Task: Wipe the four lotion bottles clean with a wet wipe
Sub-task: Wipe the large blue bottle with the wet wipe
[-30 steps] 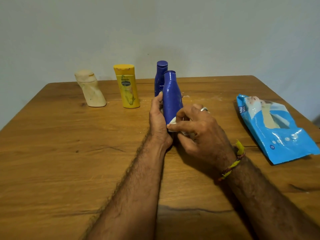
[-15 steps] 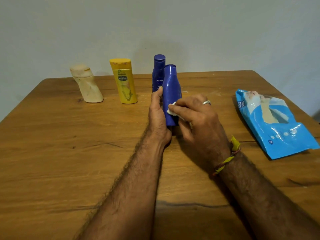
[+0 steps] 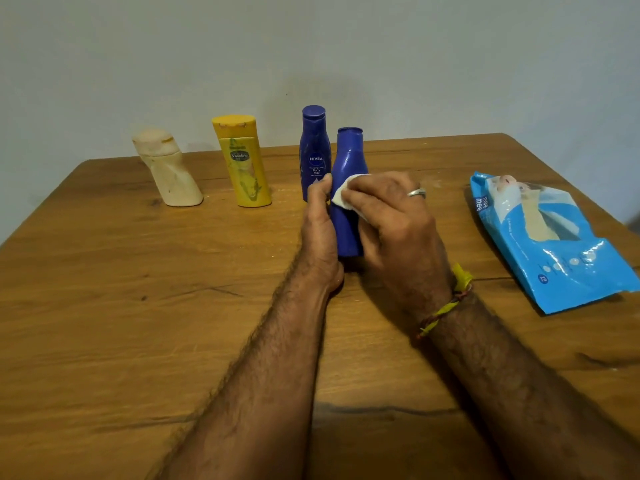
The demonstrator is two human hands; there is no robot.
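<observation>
A plain blue lotion bottle (image 3: 348, 157) stands upright on the wooden table (image 3: 104, 306) at the centre. My left hand (image 3: 320, 230) grips its left side. My right hand (image 3: 391, 216) presses a white wet wipe (image 3: 344, 195) against the bottle's middle. Behind it stands a second blue bottle (image 3: 313, 150) with a label. A yellow bottle (image 3: 244, 161) and a cream, slanted bottle (image 3: 166, 168) stand further left in the back row.
A blue pack of wet wipes (image 3: 547, 237) lies flat at the right of the table, near its right edge. A pale wall rises just behind the table's far edge.
My right hand has slid the wipe up the held bottle from near its base to its middle. My left hand keeps its grip.
</observation>
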